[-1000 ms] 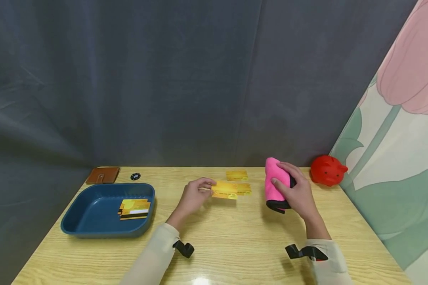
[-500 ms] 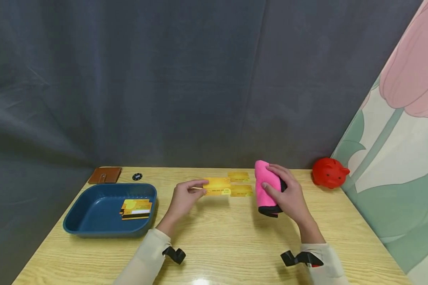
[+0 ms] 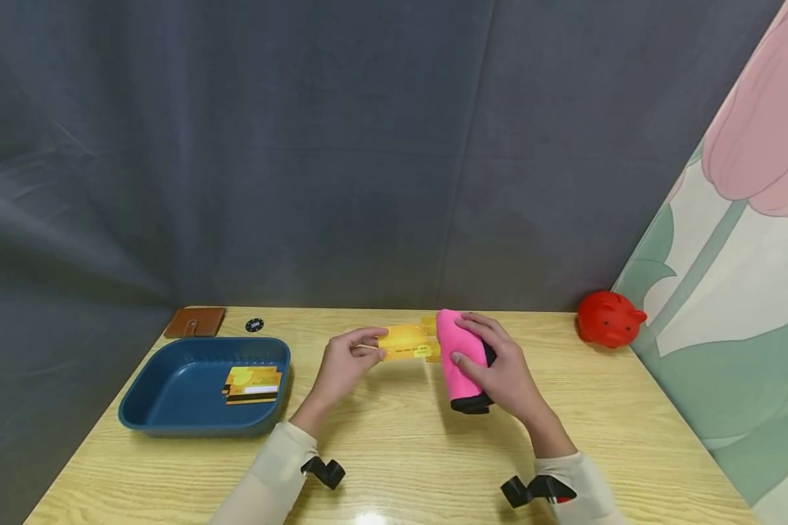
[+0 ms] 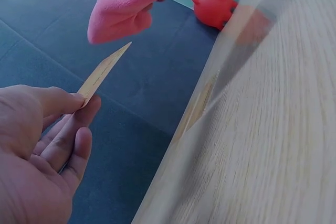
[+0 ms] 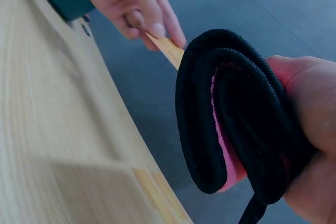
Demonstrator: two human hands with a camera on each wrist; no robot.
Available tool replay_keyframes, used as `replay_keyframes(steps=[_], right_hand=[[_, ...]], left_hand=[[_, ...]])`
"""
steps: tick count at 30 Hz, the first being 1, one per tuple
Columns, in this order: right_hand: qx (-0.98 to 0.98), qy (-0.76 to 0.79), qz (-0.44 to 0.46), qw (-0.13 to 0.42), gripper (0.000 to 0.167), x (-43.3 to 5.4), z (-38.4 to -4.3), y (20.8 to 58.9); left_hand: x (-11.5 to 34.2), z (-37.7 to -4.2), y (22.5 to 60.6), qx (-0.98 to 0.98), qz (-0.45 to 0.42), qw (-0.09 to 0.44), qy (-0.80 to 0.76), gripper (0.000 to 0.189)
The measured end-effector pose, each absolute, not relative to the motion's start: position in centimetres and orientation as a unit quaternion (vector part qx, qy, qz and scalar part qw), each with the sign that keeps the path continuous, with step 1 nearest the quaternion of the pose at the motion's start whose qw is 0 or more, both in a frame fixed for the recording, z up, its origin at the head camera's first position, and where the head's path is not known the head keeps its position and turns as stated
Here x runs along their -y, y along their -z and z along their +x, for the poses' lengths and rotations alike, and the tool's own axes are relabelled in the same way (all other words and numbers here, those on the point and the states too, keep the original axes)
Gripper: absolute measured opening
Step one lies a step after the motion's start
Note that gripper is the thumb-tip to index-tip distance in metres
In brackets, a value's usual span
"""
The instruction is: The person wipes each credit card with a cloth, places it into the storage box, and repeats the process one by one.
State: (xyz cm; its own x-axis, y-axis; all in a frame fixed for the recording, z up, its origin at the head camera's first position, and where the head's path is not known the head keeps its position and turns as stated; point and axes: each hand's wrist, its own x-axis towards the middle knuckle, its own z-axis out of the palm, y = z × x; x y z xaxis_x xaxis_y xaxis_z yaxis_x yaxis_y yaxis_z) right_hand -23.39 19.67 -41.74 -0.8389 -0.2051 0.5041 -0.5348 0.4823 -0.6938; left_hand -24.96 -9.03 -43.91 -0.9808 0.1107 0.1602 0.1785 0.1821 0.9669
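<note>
My left hand [image 3: 343, 368] pinches a gold bank card [image 3: 403, 342] by its left end, thumb against the fingers, above the table. In the left wrist view that card [image 4: 105, 72] is tilted, its far end toward the pink cloth. My right hand [image 3: 502, 368] grips a folded pink cloth [image 3: 458, 357] with black edging, held just right of the card. The right wrist view shows the cloth's folded layers [image 5: 210, 114] end-on. Other gold cards [image 3: 431, 357] lie on the table behind, mostly covered by the cloth and the held card.
At the left stands a blue tray [image 3: 151, 426] with several gold cards [image 3: 252, 385] inside. Behind it lie a brown leather wallet [image 3: 195, 322] and a black poker chip [image 3: 255, 325]. A red piggy bank [image 3: 608, 319] sits at the back right. A dark curtain [image 3: 328, 160] hangs behind the table.
My right hand has carried the pink cloth leftward, close to the held card. My left hand drew the card slightly left, then stayed nearly in place. The cloth now covers the cards behind it.
</note>
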Motion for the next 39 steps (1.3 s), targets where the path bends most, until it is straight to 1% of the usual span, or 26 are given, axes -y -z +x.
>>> replay_keyframes(steps=[8, 17, 25, 30, 39], right_hand=[[0.844, -0.452, 0.246, 0.152, 0.05, -17.5, -22.7, 42.4], [0.848, -0.428, 0.271, 0.156, 0.054, -15.9, -22.0, 42.6], [0.845, -0.412, 0.307, 0.15, 0.056, -14.9, -21.3, 42.4], [0.849, -0.409, 0.298, 0.152, 0.056, -15.1, -21.3, 42.3], [0.862, -0.396, 0.26, 0.179, 0.054, -17.0, -22.6, 42.7]], left_hand=[[8.5, -24.6, 43.6, 0.759, -0.122, 0.022, 0.639, 0.036], [7.9, -24.5, 43.9, 0.762, -0.128, 0.034, 0.634, 0.035], [7.6, -24.2, 43.8, 0.758, -0.131, 0.032, 0.638, 0.036], [7.5, -24.1, 43.7, 0.756, -0.135, 0.038, 0.639, 0.036], [7.4, -23.8, 43.6, 0.777, -0.164, 0.045, 0.606, 0.036]])
